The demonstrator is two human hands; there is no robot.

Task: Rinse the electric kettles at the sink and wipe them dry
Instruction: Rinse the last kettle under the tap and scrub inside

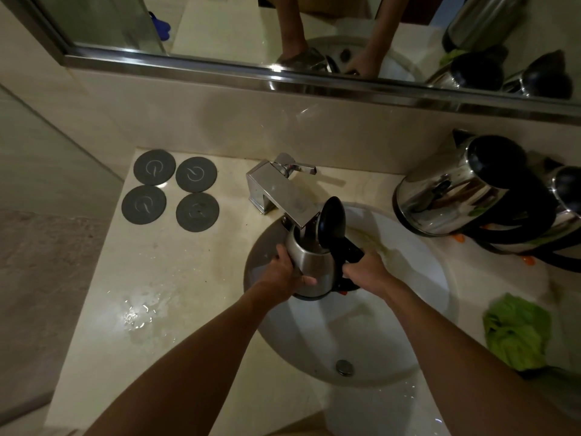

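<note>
A steel electric kettle (314, 262) with its black lid (331, 220) flipped up is held over the white sink (361, 335), its mouth right under the chrome faucet (279, 190). My left hand (287, 272) holds the kettle's body from the left side. My right hand (366, 269) grips its black handle on the right. Two more shiny kettles lie on their sides on the counter at the right, a large one (456, 190) and another (562, 215) behind it, partly cut off by the frame edge.
Several round dark kettle bases (174, 190) lie on the counter at the left. A green cloth (518, 332) sits on the counter at the right of the sink. A water puddle (138, 313) wets the counter. A mirror (283, 33) hangs above.
</note>
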